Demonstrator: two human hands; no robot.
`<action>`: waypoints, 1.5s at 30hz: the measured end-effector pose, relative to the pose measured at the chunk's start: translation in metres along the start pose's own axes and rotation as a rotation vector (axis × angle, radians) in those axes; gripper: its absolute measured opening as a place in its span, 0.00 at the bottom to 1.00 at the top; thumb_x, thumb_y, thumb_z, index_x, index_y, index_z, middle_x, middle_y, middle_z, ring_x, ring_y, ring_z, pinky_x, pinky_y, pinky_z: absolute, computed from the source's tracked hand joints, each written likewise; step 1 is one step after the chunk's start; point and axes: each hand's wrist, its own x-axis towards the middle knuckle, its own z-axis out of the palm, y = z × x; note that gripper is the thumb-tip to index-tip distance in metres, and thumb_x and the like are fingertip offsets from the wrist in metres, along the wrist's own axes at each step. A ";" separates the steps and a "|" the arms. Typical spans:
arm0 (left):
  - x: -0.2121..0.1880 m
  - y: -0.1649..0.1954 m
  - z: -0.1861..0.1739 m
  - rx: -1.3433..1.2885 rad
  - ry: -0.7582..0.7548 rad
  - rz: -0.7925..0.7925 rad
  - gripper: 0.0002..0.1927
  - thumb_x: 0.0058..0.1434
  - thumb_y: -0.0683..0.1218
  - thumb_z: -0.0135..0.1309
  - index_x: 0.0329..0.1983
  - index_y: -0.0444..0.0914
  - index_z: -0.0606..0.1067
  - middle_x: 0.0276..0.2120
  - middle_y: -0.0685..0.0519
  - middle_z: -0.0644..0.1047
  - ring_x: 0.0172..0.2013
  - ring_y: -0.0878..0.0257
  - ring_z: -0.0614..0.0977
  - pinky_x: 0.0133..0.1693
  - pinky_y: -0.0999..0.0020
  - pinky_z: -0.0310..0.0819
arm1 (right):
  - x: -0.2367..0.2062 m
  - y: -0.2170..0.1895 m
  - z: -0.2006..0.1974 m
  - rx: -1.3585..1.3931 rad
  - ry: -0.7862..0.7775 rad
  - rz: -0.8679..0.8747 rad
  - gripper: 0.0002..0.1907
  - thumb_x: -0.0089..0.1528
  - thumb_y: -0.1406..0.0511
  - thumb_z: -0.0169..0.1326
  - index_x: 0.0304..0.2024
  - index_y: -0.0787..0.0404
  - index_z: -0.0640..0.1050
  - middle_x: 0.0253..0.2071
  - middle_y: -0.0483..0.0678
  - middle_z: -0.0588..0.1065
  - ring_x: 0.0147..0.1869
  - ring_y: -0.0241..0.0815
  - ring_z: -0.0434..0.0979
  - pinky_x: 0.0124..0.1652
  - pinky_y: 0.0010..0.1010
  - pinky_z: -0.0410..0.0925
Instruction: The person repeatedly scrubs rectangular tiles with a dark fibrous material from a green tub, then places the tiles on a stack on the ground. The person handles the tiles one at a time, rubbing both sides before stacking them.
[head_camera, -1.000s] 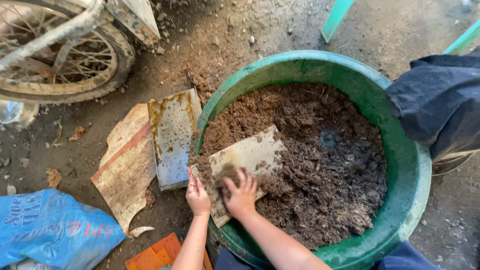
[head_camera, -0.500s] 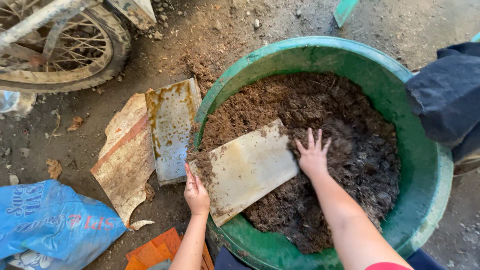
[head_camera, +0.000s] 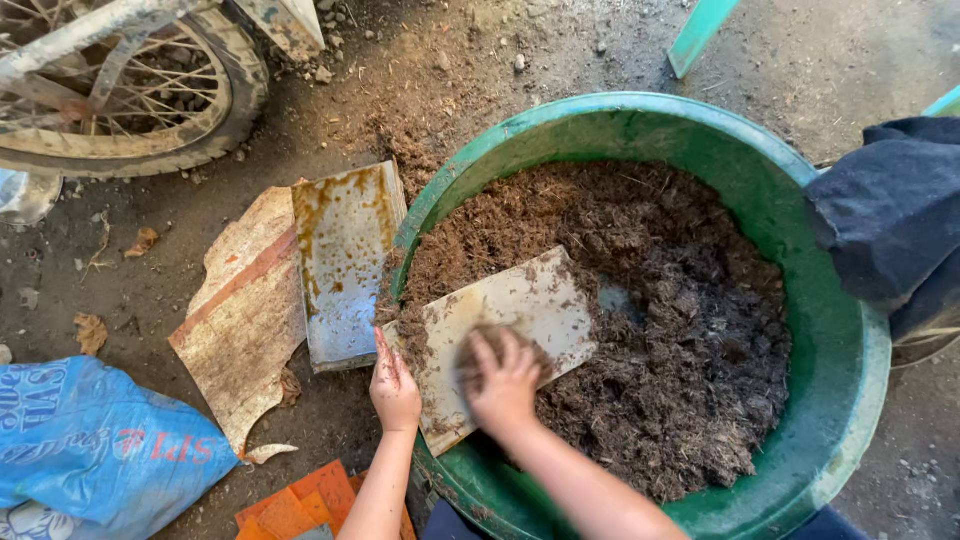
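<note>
we look down into a big green tub (head_camera: 850, 330) standing on the dirt floor (head_camera: 500, 60), filled with dark brown crumbly soil (head_camera: 680, 330). a flat pale board (head_camera: 520, 320), stained and dusty, lies tilted across the tub's near-left rim, its far end resting on the soil. our left hand (head_camera: 394, 385) holds the board's near-left edge just at the rim; its grip is closed on that edge, thumb on top. our right hand (head_camera: 503, 378) lies on the board's near part, fingers curled over a small clump of soil and pressing it to the surface; the hand is blurred, so we cannot tell how tight that grip is.

on the floor left of the tub lies a rusty metal sheet (head_camera: 345, 265), partly on top of a torn piece of cardboard (head_camera: 245, 310). a blue sack (head_camera: 95, 450) sits at the lower left, orange pieces (head_camera: 295, 510) near it, and a spoked wheel (head_camera: 130, 100) at the upper left. a dark cloth (head_camera: 895, 215) hangs over the tub's right rim.
</note>
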 end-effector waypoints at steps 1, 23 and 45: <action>0.000 0.000 0.000 0.035 -0.009 -0.031 0.32 0.71 0.39 0.45 0.78 0.47 0.57 0.54 0.45 0.80 0.33 0.57 0.80 0.39 0.65 0.76 | -0.009 -0.015 0.009 0.037 -0.154 0.035 0.44 0.63 0.52 0.54 0.77 0.35 0.49 0.80 0.58 0.32 0.77 0.66 0.25 0.68 0.68 0.31; -0.002 -0.001 -0.002 -0.006 0.016 -0.005 0.31 0.70 0.38 0.45 0.77 0.44 0.60 0.60 0.45 0.77 0.39 0.59 0.82 0.44 0.67 0.76 | 0.030 0.027 0.038 0.322 0.221 0.153 0.32 0.67 0.58 0.47 0.73 0.28 0.59 0.80 0.54 0.36 0.81 0.62 0.32 0.73 0.64 0.33; -0.009 -0.017 0.000 -0.123 -0.020 -0.205 0.32 0.74 0.40 0.44 0.81 0.46 0.57 0.39 0.38 0.75 0.31 0.56 0.72 0.38 0.67 0.71 | 0.114 0.221 -0.092 -0.171 0.375 0.110 0.56 0.51 0.48 0.65 0.78 0.32 0.52 0.82 0.58 0.31 0.84 0.66 0.27 0.68 0.75 0.42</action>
